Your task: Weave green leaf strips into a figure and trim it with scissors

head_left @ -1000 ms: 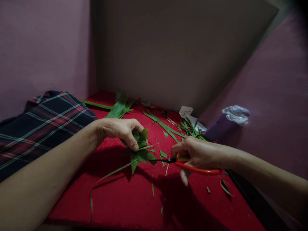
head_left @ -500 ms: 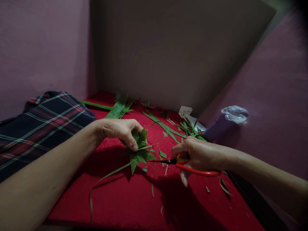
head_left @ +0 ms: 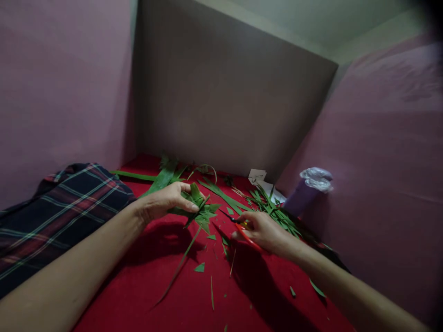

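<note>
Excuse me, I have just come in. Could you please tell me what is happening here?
A person's left hand holds a pointed green leaf piece above a red surface. The right hand holds scissors, blades toward the leaf piece; whether they touch it is hard to tell. Cut scraps lie nearby, with more leaf strips farther back.

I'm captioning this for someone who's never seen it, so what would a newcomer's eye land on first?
Probably the red surface across the lower middle, strewn with green scraps. Above it, near the centre, the left hand holds a spiky green leaf piece, and just right of that the right hand holds orange-handled scissors. Next might come the plaid cloth at the left edge.
</note>
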`<action>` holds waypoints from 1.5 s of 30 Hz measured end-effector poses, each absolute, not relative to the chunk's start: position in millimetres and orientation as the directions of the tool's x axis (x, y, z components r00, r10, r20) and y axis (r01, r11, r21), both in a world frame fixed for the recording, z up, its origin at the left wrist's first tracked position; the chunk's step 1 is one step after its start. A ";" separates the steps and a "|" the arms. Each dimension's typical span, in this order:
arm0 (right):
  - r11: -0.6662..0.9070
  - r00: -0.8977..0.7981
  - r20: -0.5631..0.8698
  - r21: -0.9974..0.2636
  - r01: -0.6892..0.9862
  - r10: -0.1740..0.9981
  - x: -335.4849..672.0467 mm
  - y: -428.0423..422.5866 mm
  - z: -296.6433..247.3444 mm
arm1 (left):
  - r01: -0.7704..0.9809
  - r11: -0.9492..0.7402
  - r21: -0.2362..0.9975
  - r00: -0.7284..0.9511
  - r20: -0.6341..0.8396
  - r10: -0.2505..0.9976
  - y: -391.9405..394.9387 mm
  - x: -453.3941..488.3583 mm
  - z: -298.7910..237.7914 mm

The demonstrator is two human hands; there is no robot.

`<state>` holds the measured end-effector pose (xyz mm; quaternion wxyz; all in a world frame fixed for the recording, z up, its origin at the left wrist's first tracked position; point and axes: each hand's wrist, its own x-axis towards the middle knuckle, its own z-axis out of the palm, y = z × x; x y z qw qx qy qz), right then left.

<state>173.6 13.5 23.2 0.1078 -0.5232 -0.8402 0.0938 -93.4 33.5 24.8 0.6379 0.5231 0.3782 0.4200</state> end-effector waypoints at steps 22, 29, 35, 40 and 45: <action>0.370 -0.171 0.345 -0.675 0.638 0.923 149.0 11.1 -27.9 | -0.456 -0.064 0.888 -0.054 0.045 0.998 25.2 -46.1 10.6; 0.255 -0.066 0.248 -0.903 0.345 0.966 143.7 19.6 -29.0 | -0.498 -0.137 0.857 -0.180 0.052 0.982 25.2 -45.7 12.1; 0.176 -0.134 0.159 -0.976 0.125 0.978 141.6 19.8 -26.9 | -0.529 -0.139 0.837 -0.146 0.071 0.987 23.6 -45.6 13.8; 0.183 -0.258 0.194 -0.981 -0.067 0.946 137.9 12.9 -28.9 | -0.567 -0.119 0.815 -0.095 0.079 0.992 23.8 -45.2 11.9; 0.157 -0.287 0.201 -0.973 -0.170 0.937 136.3 11.2 -36.4 | -0.576 -0.135 0.806 -0.107 0.090 0.990 21.9 -42.5 11.5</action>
